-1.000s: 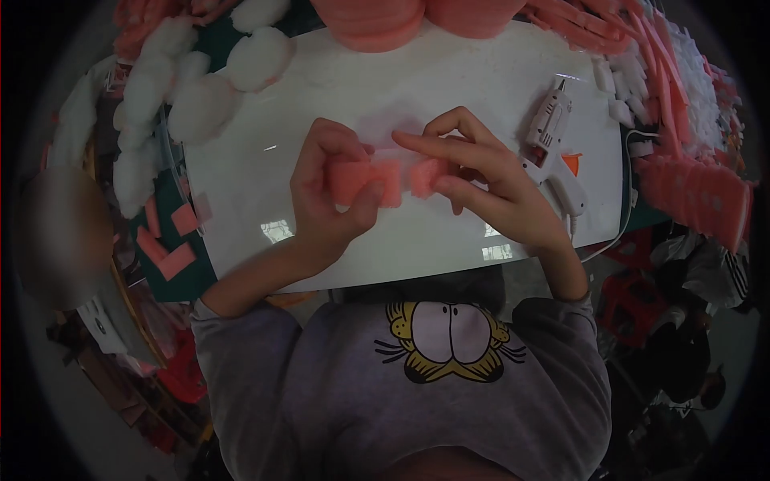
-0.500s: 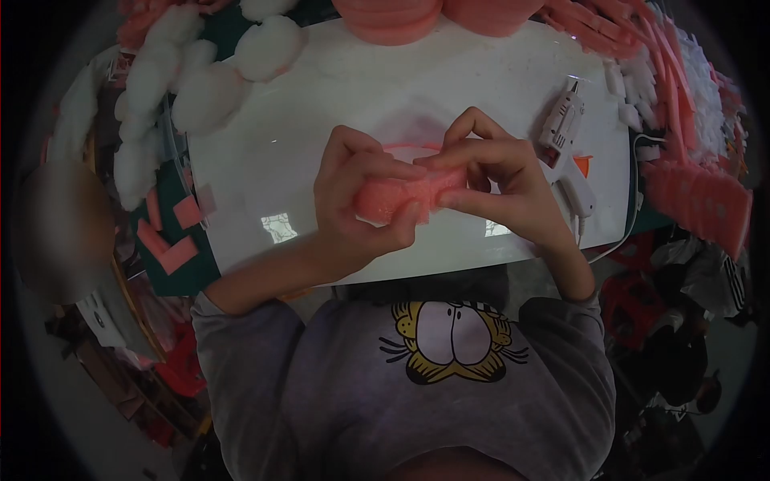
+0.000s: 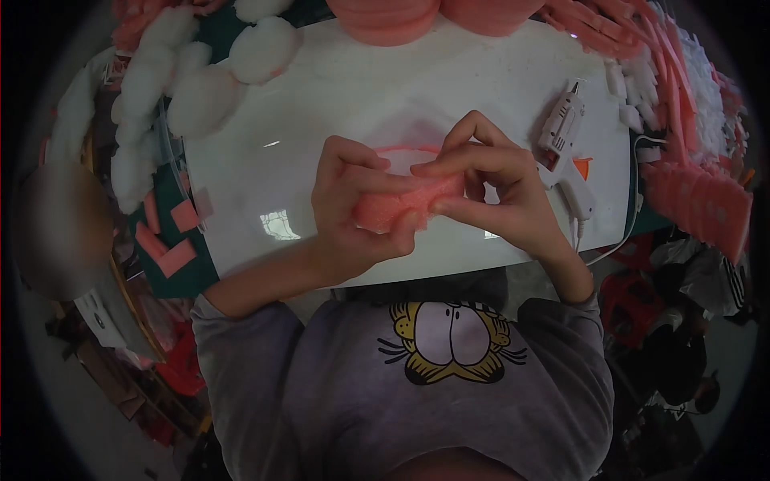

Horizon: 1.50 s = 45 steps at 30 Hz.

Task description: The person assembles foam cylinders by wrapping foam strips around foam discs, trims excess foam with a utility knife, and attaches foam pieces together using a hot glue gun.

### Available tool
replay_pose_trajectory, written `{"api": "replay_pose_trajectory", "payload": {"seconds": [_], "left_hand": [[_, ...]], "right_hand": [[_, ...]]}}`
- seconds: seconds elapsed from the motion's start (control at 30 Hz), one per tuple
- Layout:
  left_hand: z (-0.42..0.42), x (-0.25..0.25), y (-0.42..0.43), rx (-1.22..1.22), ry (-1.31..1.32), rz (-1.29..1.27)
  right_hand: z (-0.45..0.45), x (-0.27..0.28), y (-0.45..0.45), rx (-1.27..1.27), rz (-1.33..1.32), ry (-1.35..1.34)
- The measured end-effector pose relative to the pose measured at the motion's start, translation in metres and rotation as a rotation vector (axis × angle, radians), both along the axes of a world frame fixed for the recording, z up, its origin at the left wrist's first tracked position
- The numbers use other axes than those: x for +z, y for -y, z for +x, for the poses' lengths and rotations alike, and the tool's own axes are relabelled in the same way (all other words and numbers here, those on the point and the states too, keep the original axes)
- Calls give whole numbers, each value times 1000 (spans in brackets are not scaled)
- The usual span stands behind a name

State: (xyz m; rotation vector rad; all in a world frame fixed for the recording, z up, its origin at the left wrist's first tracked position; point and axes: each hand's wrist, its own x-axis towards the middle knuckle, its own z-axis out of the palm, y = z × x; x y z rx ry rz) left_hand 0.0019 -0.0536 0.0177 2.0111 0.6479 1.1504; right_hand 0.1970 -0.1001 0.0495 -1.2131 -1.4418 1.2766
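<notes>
A strip of pink foam [image 3: 385, 210], curved into a ring, is held above the white table [image 3: 265, 172]. My left hand [image 3: 353, 200] wraps the left side of it, thumb below and a finger stretched along its top. On the right side, my right hand [image 3: 493, 176] pinches the foam between thumb and fingers. The ring's thin far edge [image 3: 409, 147] shows behind my fingers. Parts of the foam are hidden by both hands.
A white glue gun [image 3: 565, 128] lies on the right of the table, its cord running off the edge. White fluffy rounds [image 3: 204, 100] are piled at the left. Pink foam pieces [image 3: 164, 248] lie at the left edge, and pink foam rolls [image 3: 385, 20] stand at the back.
My left index finger has stretched further right over the top of the foam. My right fingers have shifted slightly, and the foam is squeezed a little narrower.
</notes>
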Motion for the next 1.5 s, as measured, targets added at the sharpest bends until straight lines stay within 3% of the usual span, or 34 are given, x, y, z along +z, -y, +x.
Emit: {"api": "replay_pose_trajectory", "payload": {"seconds": [0.8,0.9,1.03,1.07,1.2,1.37,1.43,1.5], "left_hand": [[-11,-18,-3,-103,52,78],[-11,-18,-4,-124,47,125],[-16,-16,-7,-164,28,371],[-18,-15,-8,-176,11,490],[-18,-13,-8,-106,29,571],[-11,-18,-1,-123,241,640],[-11,-18,6,-131,248,635],[-8,-20,10,-140,256,629]], "right_hand": [[0,1,0,25,20,12],[0,2,0,62,18,-2],[5,-3,-2,158,115,-31],[4,-3,-2,159,114,-32],[1,-3,0,72,89,13],[-4,-7,-6,44,275,25],[-6,-7,-5,286,202,-34],[-9,-9,-3,302,173,-94]]}}
